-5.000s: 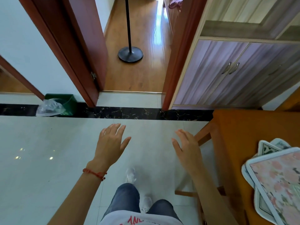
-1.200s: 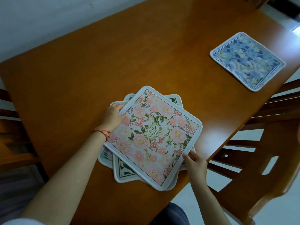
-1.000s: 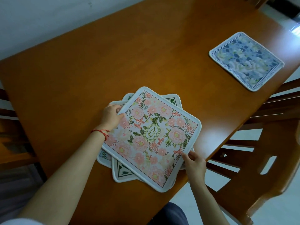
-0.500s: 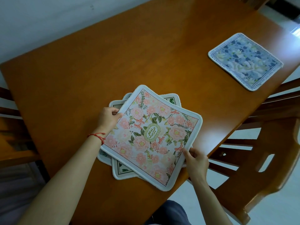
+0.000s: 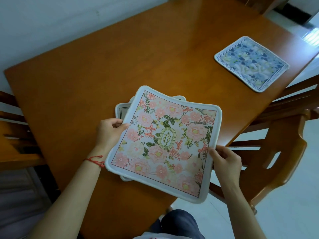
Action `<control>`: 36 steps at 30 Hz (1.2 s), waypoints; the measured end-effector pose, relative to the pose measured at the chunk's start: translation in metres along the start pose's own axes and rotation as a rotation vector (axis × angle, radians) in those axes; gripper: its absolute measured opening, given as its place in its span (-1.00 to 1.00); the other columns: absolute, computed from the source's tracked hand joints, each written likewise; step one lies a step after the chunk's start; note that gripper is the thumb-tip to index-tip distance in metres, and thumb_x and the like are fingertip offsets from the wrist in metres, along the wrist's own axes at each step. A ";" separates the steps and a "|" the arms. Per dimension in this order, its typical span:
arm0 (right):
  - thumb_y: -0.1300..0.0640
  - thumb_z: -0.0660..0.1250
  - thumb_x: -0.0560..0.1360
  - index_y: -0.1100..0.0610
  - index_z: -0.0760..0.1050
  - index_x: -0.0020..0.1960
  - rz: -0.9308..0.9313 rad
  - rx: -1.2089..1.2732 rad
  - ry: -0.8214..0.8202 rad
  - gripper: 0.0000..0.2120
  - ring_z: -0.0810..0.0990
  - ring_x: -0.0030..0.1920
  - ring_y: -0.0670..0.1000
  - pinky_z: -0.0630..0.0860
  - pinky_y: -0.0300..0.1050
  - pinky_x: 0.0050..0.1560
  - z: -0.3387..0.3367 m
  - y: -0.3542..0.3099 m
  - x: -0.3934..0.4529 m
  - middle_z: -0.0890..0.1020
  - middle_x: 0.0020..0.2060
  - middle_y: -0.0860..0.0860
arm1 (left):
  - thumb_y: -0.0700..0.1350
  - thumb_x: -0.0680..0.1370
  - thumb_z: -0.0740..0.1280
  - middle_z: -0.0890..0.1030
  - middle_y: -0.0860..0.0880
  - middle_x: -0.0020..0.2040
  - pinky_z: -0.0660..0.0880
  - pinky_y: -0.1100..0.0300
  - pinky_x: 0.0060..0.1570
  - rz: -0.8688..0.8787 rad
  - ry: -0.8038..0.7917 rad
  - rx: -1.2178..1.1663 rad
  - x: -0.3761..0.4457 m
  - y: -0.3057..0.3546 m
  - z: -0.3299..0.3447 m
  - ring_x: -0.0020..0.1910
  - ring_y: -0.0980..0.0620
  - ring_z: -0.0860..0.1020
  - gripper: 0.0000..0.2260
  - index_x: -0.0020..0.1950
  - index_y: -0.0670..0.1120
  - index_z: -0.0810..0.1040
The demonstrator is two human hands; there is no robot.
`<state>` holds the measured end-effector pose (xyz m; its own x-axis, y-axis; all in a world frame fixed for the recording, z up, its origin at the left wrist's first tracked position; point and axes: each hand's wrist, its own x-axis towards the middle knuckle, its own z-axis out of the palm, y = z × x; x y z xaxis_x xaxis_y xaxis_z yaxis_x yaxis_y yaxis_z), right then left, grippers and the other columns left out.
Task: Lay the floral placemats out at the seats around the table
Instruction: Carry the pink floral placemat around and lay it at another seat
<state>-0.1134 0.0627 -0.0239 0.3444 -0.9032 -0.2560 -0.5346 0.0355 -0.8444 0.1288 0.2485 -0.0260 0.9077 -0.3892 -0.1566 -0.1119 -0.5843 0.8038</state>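
Gripping opposite edges of the pink floral placemat (image 5: 165,144), both hands hold it raised and sagging slightly between them. The right hand (image 5: 226,161) is closed on the mat's near right edge, thumb on top and the fingers curled underneath, out over the table's edge. The left hand (image 5: 108,133), with a red string bracelet (image 5: 95,160) at its wrist, pinches the left edge, thumb on the printed face. Directly below the lifted mat, between the two hands, the remaining stacked mats (image 5: 123,110) lie on the wooden table (image 5: 103,66), showing only as a white-bordered corner beyond the left hand and a sliver near that wrist. Right of the right hand stands a wooden chair (image 5: 279,152). Well beyond the right hand, near the table's far right edge, a blue floral placemat (image 5: 251,63) lies flat.
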 end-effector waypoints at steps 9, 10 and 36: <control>0.20 0.34 0.46 0.13 0.57 -0.09 -0.057 0.052 0.050 -0.95 0.60 -0.24 -0.11 0.49 -0.26 -0.31 -0.046 -0.003 -0.032 0.60 -0.27 -0.11 | -0.23 0.43 0.41 0.57 0.06 -0.33 0.53 0.11 -0.26 0.042 0.007 -0.073 -0.048 0.022 -0.001 -0.33 0.03 0.56 -0.92 -0.09 -0.17 0.62; 0.20 0.34 0.46 0.12 0.56 -0.10 -0.056 0.059 0.057 -0.95 0.59 -0.24 -0.14 0.46 -0.30 -0.32 -0.051 -0.001 -0.036 0.60 -0.28 -0.13 | -0.23 0.43 0.41 0.57 0.05 -0.32 0.54 0.09 -0.23 0.045 0.004 -0.082 -0.053 0.023 0.000 -0.33 0.00 0.56 -0.92 -0.09 -0.17 0.63; 0.26 0.37 0.42 0.11 0.61 -0.17 -0.007 0.263 0.344 -0.91 0.59 -0.40 -0.24 0.49 -0.43 -0.40 -0.247 0.108 -0.109 0.64 -0.43 -0.25 | -0.21 0.41 0.43 0.59 0.21 -0.47 0.49 0.46 -0.39 0.237 -0.203 -0.090 -0.198 0.114 0.114 -0.45 0.27 0.55 -0.89 -0.11 -0.04 0.62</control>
<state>-0.3995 0.0591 0.0286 0.0458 -0.9923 -0.1155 -0.3031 0.0964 -0.9481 -0.1094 0.1777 0.0315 0.7602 -0.6467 -0.0628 -0.2663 -0.3983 0.8777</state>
